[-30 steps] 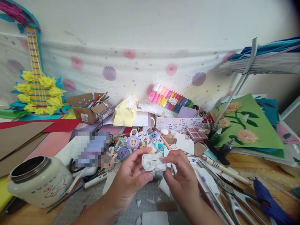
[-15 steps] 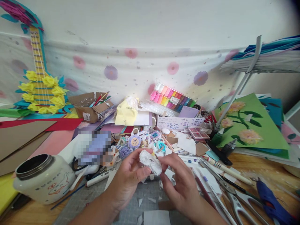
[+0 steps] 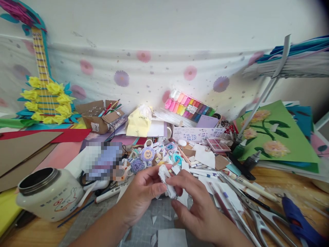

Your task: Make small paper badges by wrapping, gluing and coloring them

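Above the cutting mat, my left hand (image 3: 144, 192) grips a crumpled wad of white paper (image 3: 163, 174) between thumb and fingers. The wad is narrow and tilted, its lower end pointing right. My right hand (image 3: 196, 202) is beside it, bent fingertips against the wad's right side. Its thumb is apart from the fingers, below the wad. Part of the wad is hidden behind those fingers. Under both hands, the grey cutting mat (image 3: 102, 219) carries small white scraps and a white paper square (image 3: 172, 237).
Small crafted rings and a smiling badge (image 3: 148, 154) crowd the area beyond my hands. A painted jar (image 3: 51, 202) stands left. Scissors (image 3: 264, 219), pens and a blue glue gun (image 3: 300, 223) lie right. Behind are a cardboard box (image 3: 96, 120) and a colourful clay set (image 3: 190, 106).
The white wad has turned in my left hand and now looks narrower and steeper. My right fingers have moved left onto its side, and the right thumb has dropped away from it.
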`<action>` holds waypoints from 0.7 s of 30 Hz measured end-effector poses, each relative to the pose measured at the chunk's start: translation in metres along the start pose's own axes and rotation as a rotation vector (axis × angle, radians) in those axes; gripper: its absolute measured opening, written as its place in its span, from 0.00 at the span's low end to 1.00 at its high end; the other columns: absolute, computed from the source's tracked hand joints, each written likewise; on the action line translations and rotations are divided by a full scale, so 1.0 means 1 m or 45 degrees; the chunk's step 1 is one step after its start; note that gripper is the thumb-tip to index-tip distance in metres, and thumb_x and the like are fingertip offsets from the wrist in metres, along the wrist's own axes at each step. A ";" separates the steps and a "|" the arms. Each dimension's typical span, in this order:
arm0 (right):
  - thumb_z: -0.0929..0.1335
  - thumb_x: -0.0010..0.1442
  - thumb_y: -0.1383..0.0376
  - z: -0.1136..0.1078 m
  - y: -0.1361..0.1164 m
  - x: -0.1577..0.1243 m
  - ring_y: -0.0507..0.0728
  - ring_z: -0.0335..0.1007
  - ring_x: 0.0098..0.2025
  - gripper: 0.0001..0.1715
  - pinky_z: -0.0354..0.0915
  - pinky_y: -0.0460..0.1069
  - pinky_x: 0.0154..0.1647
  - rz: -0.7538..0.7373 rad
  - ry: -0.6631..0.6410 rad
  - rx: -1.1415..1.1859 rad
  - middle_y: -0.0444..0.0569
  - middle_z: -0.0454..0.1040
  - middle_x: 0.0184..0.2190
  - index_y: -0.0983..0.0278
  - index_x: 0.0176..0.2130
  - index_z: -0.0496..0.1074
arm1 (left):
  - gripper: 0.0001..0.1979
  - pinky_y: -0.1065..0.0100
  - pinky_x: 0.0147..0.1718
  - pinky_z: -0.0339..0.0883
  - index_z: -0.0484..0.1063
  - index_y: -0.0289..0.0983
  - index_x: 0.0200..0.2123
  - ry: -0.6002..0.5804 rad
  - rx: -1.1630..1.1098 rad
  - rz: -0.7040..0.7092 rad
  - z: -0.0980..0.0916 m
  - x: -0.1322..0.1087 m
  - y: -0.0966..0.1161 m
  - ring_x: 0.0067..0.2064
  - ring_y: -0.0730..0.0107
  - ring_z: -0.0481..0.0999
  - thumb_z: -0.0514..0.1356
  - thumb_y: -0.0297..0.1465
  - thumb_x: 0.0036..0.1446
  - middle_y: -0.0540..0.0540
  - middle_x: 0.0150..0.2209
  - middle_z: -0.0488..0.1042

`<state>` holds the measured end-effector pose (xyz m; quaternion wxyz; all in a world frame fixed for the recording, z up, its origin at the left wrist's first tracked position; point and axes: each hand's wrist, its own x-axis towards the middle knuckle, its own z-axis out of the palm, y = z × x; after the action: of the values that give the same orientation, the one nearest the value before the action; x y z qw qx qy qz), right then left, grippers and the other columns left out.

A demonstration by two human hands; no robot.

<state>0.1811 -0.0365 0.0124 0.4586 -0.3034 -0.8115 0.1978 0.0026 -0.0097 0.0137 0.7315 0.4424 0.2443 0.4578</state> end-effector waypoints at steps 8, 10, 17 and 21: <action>0.64 0.53 0.76 0.002 -0.002 -0.001 0.54 0.62 0.34 0.33 0.62 0.49 0.34 -0.017 0.011 0.088 0.45 0.65 0.34 0.55 0.56 0.61 | 0.20 0.68 0.40 0.64 0.76 0.39 0.47 -0.070 -0.031 -0.014 -0.002 0.000 -0.001 0.38 0.66 0.74 0.68 0.31 0.48 0.47 0.35 0.79; 0.63 0.53 0.76 0.003 -0.002 0.000 0.55 0.63 0.36 0.33 0.62 0.49 0.35 -0.057 0.024 0.082 0.46 0.65 0.36 0.56 0.56 0.63 | 0.20 0.68 0.43 0.63 0.77 0.39 0.46 -0.061 -0.046 -0.007 -0.002 0.001 -0.001 0.42 0.65 0.74 0.69 0.30 0.47 0.46 0.38 0.80; 0.63 0.56 0.73 0.001 0.004 -0.005 0.54 0.60 0.33 0.24 0.59 0.49 0.31 0.021 0.262 0.206 0.45 0.64 0.32 0.57 0.52 0.66 | 0.21 0.66 0.43 0.66 0.77 0.40 0.47 -0.001 -0.168 0.021 -0.007 0.003 -0.004 0.42 0.62 0.77 0.69 0.30 0.46 0.44 0.38 0.81; 0.63 0.57 0.74 -0.001 0.005 -0.004 0.53 0.59 0.32 0.20 0.58 0.48 0.31 0.025 0.318 0.217 0.43 0.63 0.31 0.56 0.47 0.68 | 0.19 0.65 0.43 0.67 0.78 0.38 0.46 -0.038 -0.245 0.025 -0.008 0.005 -0.002 0.40 0.63 0.77 0.68 0.31 0.48 0.43 0.37 0.81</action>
<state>0.1855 -0.0357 0.0072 0.5781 -0.2937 -0.7253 0.2311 0.0002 -0.0026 0.0080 0.7697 0.3793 0.1839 0.4795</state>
